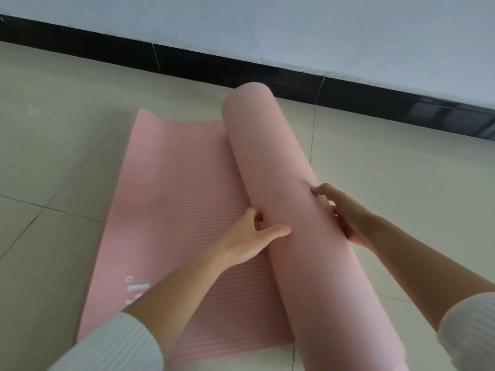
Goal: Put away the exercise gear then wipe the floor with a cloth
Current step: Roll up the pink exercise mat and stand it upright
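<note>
Reaching in from the bottom corners of the frame, your forearms come out of white ribbed sleeves (115, 344) and meet on the pink mat (281, 162), which lies on the pale tiled floor (53, 156) in the middle of the frame. The mat is partly rolled. The thick roll runs from the bottom right up towards the centre top, and the ribbed flat part (174, 196) spreads out to its left. Some white lettering (136, 287) shows on the flat part near your left forearm. Your left hand (249, 236), just below centre, has its thumb laid across the near-left side of the roll. Its fingers bend down into the crease where the roll meets the flat part, and their tips are hidden there. Your right hand (345, 218), right of centre, holds the opposite side of the roll with its fingers curled against the foam. Neither hand is spread flat; both hold the roll between them. Beyond the far end of the roll, a black skirting (187, 60) crosses the frame on a slant from upper left to right. Above it is a pale grey wall (294, 28).
</note>
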